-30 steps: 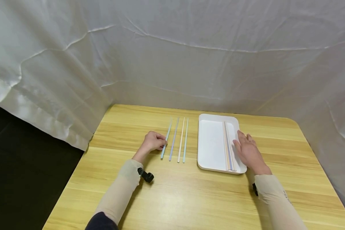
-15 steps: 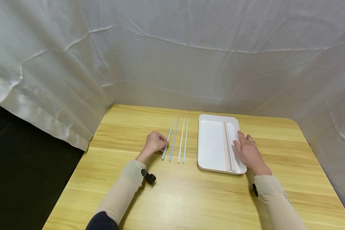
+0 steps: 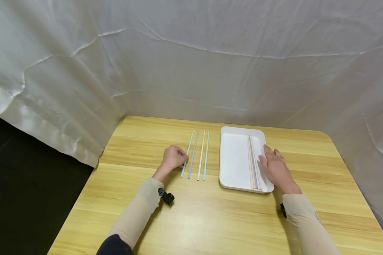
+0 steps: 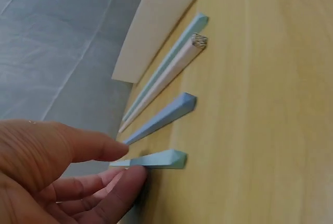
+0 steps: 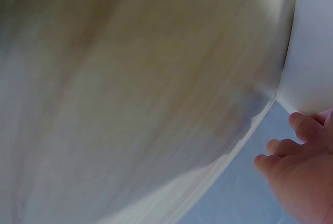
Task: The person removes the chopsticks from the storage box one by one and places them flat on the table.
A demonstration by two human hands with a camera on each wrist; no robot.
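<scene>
In the head view, my left hand [image 3: 175, 157] pinches a light green chopstick [image 3: 190, 140] lying on the table left of the tray. Its thick end [image 4: 169, 159] pokes out past the thumb and finger in the left wrist view. To its right lie a blue chopstick [image 3: 193, 152], a pale pink one [image 3: 201, 156] and a second green one [image 3: 206, 156], roughly side by side. My right hand [image 3: 276, 169] rests with extended fingers along the right side of a white tray [image 3: 233, 159]. Inside that tray, several chopsticks [image 3: 254, 166] lie together near the right wall.
The wooden table [image 3: 191, 219] has its back edge close to a grey-white curtain [image 3: 191, 81]. A dark area [image 3: 28, 191] lies beyond the table's left edge. The tray's outer wall [image 4: 156, 26] rises behind the chopsticks in the left wrist view.
My left hand has shifted slightly right, bringing the green chopstick nearer the blue one and more in line with it. The right hand and tray have stayed put.
</scene>
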